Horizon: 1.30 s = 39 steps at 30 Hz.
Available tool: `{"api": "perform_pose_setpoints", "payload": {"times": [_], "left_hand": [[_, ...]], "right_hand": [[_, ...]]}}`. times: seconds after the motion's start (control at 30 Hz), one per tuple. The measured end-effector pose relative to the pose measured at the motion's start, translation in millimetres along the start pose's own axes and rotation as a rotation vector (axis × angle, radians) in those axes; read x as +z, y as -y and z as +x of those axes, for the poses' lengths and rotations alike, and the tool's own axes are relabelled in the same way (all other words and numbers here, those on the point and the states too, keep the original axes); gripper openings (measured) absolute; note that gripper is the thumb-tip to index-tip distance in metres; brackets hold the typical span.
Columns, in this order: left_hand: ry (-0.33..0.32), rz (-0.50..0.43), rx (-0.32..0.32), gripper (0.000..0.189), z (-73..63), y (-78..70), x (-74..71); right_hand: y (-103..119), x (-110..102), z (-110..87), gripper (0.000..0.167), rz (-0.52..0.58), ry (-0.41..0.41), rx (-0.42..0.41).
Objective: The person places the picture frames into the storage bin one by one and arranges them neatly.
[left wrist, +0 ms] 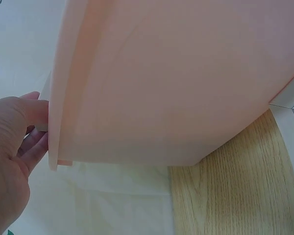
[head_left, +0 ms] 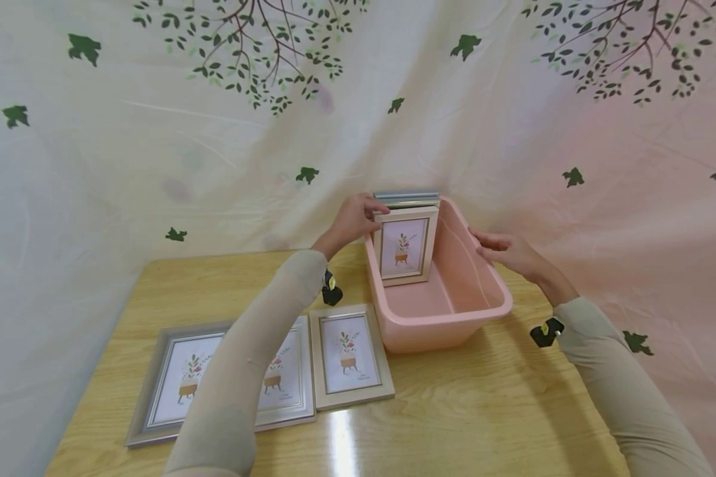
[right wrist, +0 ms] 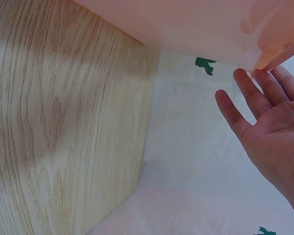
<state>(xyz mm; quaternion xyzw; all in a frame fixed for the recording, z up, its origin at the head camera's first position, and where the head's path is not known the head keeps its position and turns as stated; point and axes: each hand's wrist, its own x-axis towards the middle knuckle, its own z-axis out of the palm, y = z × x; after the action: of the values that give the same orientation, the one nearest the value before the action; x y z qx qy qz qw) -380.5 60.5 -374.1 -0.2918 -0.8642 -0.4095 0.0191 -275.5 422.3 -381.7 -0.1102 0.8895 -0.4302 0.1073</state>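
Observation:
My left hand (head_left: 353, 218) holds the upper left corner of a beige picture frame (head_left: 404, 250), which stands upright inside a pink plastic basin (head_left: 441, 322). The picture in it shows a potted plant. Close behind it, the top edges of other frames (head_left: 406, 197) stick up at the basin's far end. In the left wrist view, the basin's side (left wrist: 161, 88) hides most of the held frame. My right hand (right wrist: 274, 112) touches the outside of the basin's right rim, its fingers fairly straight and spread.
On the wooden table (head_left: 453, 411), left of the basin, lie a beige frame (head_left: 349, 358), a silver frame (head_left: 292, 384) and a larger grey frame (head_left: 170, 381). My left forearm partly covers the latter two. Behind the table hangs a pale leaf-patterned cloth (head_left: 227, 165).

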Motion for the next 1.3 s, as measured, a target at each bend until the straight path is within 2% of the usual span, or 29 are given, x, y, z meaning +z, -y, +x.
{"api": "perform_pose_setpoints", "payload": {"times": [0.3, 0.43, 0.7, 0.93, 1.17, 1.3], "left_hand": [[-0.032, -0.054, 0.025, 0.037, -6.5, 2.1, 1.2], [-0.044, -0.05, 0.038, 0.042, -8.5, 2.7, 1.2], [-0.051, -0.05, 0.013, 0.049, -14.5, 1.3, -1.2], [-0.064, -0.048, 0.011, 0.051, -21.7, -1.9, -2.9], [-0.089, -0.033, 0.066, 0.05, -27.4, 1.0, -4.7], [-0.105, -0.053, 0.062, 0.048, -33.1, 2.8, -8.0]], "right_hand": [[0, 2, -0.5, 0.06, -0.009, -0.006, 0.005], [1, 3, -0.6, 0.061, -0.007, 0.0, 0.006], [2, 4, 0.6, 0.06, -0.006, -0.002, -0.002], [3, 4, -0.5, 0.06, -0.016, -0.006, 0.005], [1, 2, -1.4, 0.061, -0.014, 0.008, 0.008], [-1, 0, -2.7, 0.061, -0.016, 0.009, 0.023]]}}
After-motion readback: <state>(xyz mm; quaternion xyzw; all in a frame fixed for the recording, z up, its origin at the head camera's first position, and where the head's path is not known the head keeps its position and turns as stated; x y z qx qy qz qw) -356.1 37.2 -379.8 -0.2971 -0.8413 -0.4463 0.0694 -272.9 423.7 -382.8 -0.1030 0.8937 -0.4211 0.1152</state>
